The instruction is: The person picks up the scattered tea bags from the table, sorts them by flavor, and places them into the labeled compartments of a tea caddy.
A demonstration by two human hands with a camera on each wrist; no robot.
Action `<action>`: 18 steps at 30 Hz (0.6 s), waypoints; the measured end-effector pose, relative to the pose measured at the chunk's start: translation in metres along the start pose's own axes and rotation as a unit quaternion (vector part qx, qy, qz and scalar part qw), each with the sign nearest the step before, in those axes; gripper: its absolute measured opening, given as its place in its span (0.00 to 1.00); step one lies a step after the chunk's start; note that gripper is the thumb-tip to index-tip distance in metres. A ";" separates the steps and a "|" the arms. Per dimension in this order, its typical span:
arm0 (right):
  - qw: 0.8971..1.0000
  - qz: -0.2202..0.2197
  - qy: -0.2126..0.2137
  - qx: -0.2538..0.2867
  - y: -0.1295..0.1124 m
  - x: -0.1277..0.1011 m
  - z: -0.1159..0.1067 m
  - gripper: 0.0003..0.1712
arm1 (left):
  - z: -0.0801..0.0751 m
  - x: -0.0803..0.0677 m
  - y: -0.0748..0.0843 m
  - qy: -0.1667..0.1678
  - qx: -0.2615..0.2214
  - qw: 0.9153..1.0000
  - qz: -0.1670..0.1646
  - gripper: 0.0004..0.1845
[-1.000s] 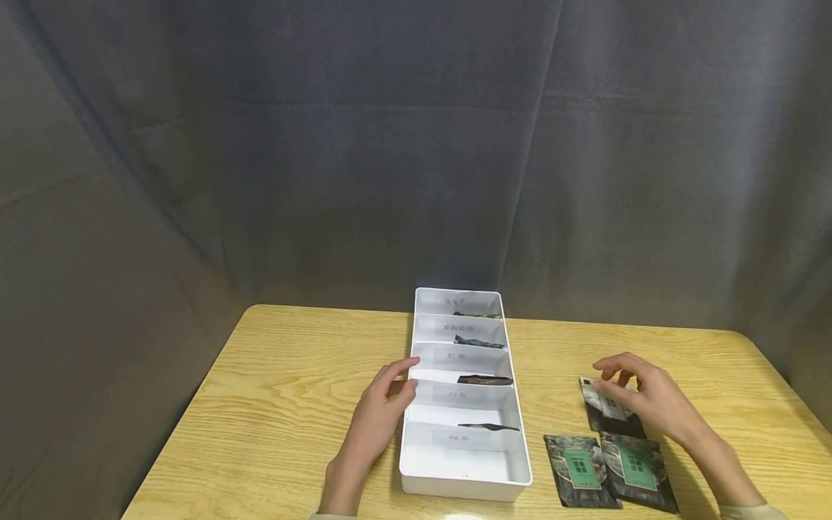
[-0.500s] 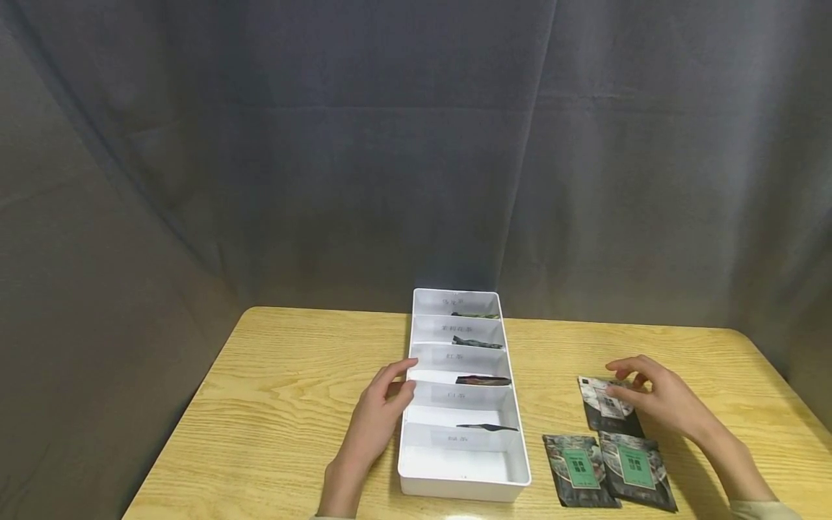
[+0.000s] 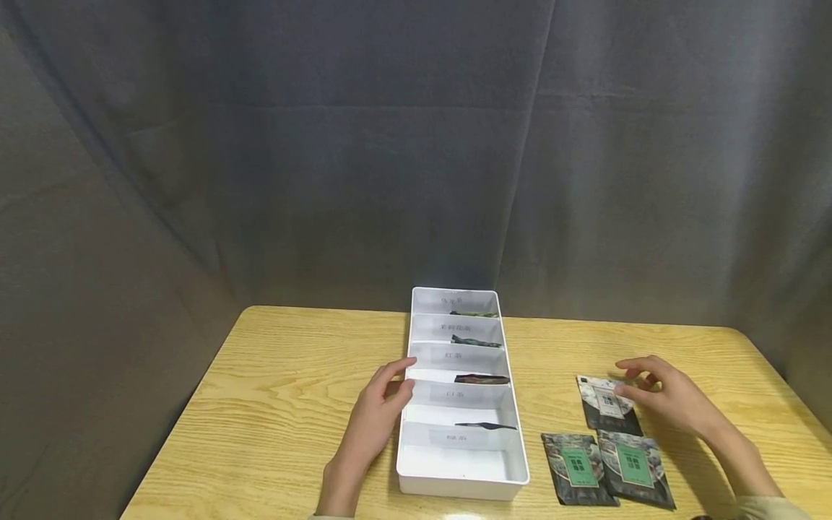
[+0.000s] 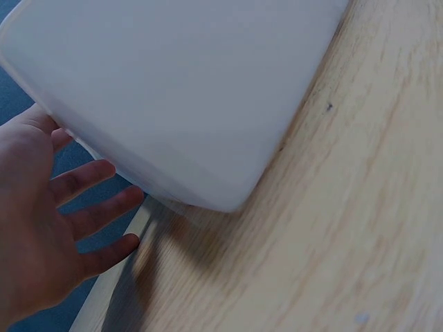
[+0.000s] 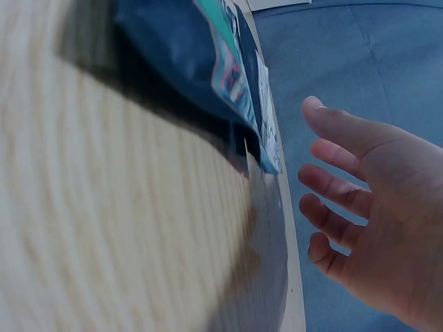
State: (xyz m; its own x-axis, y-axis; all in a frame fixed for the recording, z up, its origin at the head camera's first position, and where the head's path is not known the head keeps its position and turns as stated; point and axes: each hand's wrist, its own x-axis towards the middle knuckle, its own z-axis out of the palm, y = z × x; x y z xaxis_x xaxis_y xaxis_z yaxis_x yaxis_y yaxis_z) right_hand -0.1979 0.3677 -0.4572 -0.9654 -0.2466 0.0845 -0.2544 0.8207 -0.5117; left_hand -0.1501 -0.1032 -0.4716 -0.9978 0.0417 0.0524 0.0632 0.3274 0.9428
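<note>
A white divided box [image 3: 463, 488] stands on the table, with paper labels on its inner walls. My left hand [image 3: 373, 415] rests at its left rim, the thumb and index fingertips touching the wall. In the left wrist view, the other fingers [image 4: 104, 214] of that hand stay loosely extended beside the white box [image 4: 173, 90]. My right hand [image 3: 679, 397] hovers just right of a dark sachet with a white label [image 3: 609, 406], its fingers relaxed and holding nothing. Nearer lie two dark sachets with green labels, the left sachet [image 3: 580, 468] and the right sachet [image 3: 633, 469], side by side.
Each of the box's farther compartments holds a dark sachet at its right side, such as the sachet [image 3: 482, 379] in the middle one. Grey curtains [image 3: 390, 180] hang behind the wooden table [image 3: 292, 383].
My right hand has moved slightly right, off the white-labelled sachet, uncovering more of it. The left hand has stayed at the box's rim.
</note>
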 end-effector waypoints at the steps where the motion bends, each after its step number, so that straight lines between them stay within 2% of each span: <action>1: 1.000 0.000 -0.003 -0.002 0.001 0.001 0.000 0.27 | 0.000 0.000 0.000 0.000 0.001 1.000 0.001 0.19; 7: 1.000 -0.005 -0.021 -0.004 0.006 0.002 -0.001 0.27 | -0.001 0.000 0.001 0.001 -0.001 1.000 0.001 0.20; 12: 0.999 -0.033 -0.007 -0.014 0.012 0.001 0.000 0.21 | -0.001 0.000 0.000 0.001 0.000 1.000 -0.002 0.20; 18: 0.999 -0.002 -0.028 -0.020 0.014 -0.002 -0.001 0.23 | 0.000 0.000 0.000 0.002 0.000 1.000 -0.004 0.19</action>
State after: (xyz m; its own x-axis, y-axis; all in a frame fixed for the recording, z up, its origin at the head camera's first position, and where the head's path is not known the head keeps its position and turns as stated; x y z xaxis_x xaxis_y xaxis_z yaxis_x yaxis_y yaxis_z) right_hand -0.1999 0.3798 -0.4636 -0.9602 -0.2767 0.0375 -0.2605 0.8392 -0.4774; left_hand -0.1496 -0.1032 -0.4711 -0.9982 0.0362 0.0468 0.0561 0.3275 0.9432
